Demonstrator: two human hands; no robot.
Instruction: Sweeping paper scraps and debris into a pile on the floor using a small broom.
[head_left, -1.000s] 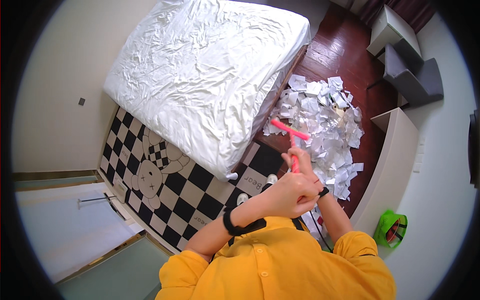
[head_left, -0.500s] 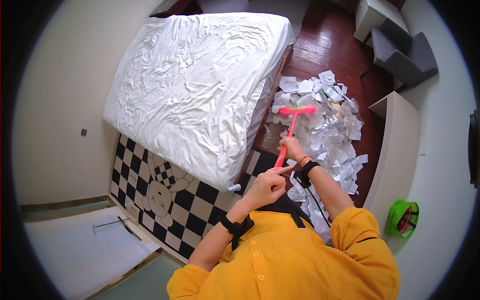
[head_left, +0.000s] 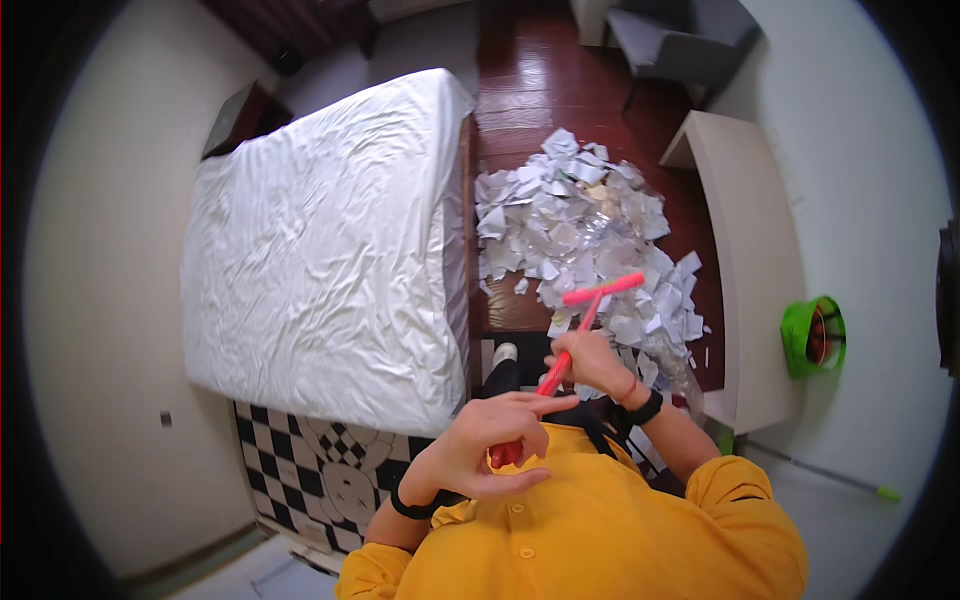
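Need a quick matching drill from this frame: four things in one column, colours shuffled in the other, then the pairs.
Things:
1. bed sheet
2. T-shaped tool
3. bin
4. rug

Colours:
a. green
b. black and white checks
c. white
d. pink

Pairs: 1-c, 2-d, 3-a, 4-b

I wear a yellow buttoned shirt (head_left: 590, 530) with long sleeves, a black band (head_left: 412, 506) on my left wrist, a black watch (head_left: 640, 410) on my right.
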